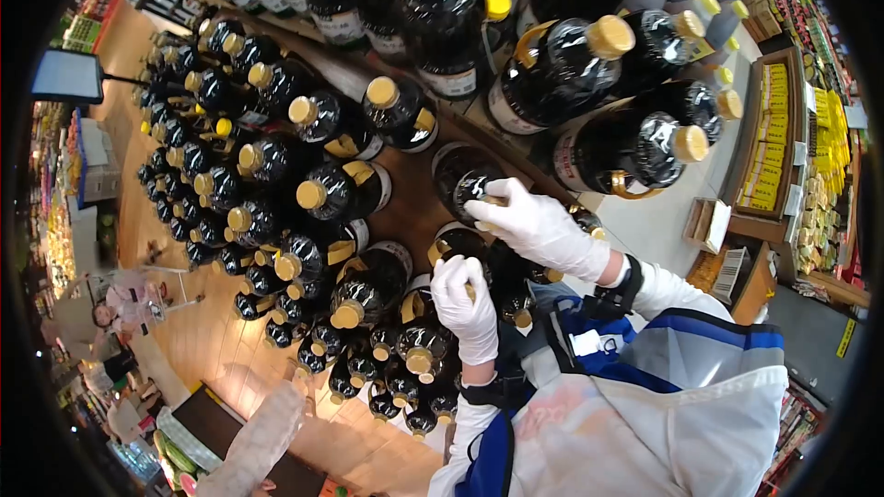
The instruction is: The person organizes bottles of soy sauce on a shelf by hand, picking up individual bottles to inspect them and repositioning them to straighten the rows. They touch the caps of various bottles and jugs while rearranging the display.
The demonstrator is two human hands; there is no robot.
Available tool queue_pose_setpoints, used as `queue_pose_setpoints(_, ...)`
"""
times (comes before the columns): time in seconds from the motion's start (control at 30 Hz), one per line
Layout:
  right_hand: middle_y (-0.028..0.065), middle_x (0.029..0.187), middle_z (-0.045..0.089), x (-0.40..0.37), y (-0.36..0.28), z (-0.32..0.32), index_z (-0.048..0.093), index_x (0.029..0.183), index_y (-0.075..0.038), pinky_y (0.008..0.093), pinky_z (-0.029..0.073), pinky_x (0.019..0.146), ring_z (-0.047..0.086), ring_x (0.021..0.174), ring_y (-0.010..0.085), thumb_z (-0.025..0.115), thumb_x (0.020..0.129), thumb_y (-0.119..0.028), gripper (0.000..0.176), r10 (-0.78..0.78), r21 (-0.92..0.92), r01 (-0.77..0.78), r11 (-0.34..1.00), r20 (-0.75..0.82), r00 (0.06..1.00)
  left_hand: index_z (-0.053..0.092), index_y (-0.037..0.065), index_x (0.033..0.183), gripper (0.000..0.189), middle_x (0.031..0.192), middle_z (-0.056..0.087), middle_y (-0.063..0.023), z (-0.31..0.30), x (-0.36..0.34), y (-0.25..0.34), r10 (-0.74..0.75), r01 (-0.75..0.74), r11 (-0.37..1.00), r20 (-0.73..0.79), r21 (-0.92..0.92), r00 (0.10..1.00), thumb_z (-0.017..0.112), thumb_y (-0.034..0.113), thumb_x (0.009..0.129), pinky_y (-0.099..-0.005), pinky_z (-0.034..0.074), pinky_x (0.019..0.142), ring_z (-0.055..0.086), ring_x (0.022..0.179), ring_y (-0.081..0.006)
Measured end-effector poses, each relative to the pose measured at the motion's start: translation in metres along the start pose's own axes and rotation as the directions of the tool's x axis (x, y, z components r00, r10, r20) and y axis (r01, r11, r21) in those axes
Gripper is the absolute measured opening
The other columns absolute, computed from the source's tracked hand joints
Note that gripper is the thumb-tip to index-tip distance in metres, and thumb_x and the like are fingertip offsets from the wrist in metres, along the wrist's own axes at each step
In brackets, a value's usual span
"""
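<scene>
1. Nearest: your white-and-blue garment (pixel 654 423), lower right.
2. Your right hand (pixel 529 221), white-gloved, fingers curled on the top of the upper bottle (pixel 456 170).
3. Your left hand (pixel 465 299), also gloved, curled around the top of the lower bottle (pixel 458 241).
4. Both dark bottles: between packed gold-capped bottles (pixel 313 193) and the raised bottle row (pixel 562 74).

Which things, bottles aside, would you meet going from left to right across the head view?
Screen → melon → left hand → box → yellow packs.
</scene>
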State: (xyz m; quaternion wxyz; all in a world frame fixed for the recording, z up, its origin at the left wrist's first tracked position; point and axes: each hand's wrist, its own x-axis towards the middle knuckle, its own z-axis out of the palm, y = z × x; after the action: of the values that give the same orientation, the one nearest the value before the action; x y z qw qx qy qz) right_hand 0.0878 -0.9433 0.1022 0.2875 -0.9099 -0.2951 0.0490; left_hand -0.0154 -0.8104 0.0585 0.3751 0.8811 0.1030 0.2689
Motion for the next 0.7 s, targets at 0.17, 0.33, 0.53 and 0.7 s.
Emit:
queue_pose_setpoints(0.17,0.0158,0.113,0.050,-0.016,0.004,0.010,0.061,0.119,-0.015,0.0389,0.056,0.067,0.065,0.082,0.0337,0.072,0.088,-0.013,0.033,0.108,0.089,-0.107,0.990,-0.008,0.994,0.061,0.007,0.091,0.014,0.087,0.066,-0.0084,0.007,-0.012,-0.018,0.060,-0.073,0.984,-0.081,-0.165,0.995,0.070,-0.002,0.085,-0.0457,0.059,0.083,0.066,0.078,-0.0253)
queue_pose_setpoints(0.33,0.0158,0.110,0.048,-0.023,0.011,-0.003,0.062,0.119,-0.017,0.0395,0.054,0.075,0.061,0.091,0.0358,0.070,0.081,0.003,0.044,0.111,0.201,-0.131,0.971,0.108,0.988,0.061,0.007,0.090,0.014,0.085,0.067,-0.0088,0.009,-0.012,-0.019,0.048,-0.062,0.990,-0.112,-0.128,0.993,0.072,-0.001,0.085,-0.0449,0.061,0.080,0.066,0.074,-0.0243)
queue_pose_setpoints(0.53,0.0126,0.111,0.054,-0.024,0.015,-0.004,0.062,0.124,-0.022,0.0374,0.056,0.073,0.065,0.088,0.0314,0.069,0.080,0.002,0.051,0.056,0.083,-0.074,0.994,0.196,0.979,0.062,0.007,0.080,0.013,0.082,0.072,-0.0097,0.005,-0.002,-0.014,-0.050,0.027,0.982,-0.122,-0.188,0.991,0.071,-0.001,0.084,-0.0439,0.059,0.085,0.070,0.073,-0.0248)
queue_pose_setpoints(0.7,0.0093,0.100,0.059,-0.030,0.014,0.003,0.061,0.120,-0.015,0.0360,0.056,0.066,0.067,0.079,0.0288,0.078,0.076,-0.011,0.047,-0.041,-0.028,0.046,0.999,0.147,0.988,0.061,0.006,0.072,0.016,0.080,0.072,-0.0101,0.002,0.002,-0.011,-0.063,0.041,0.987,-0.139,-0.158,0.988,0.066,-0.003,0.084,-0.0440,0.056,0.089,0.070,0.072,-0.0252)
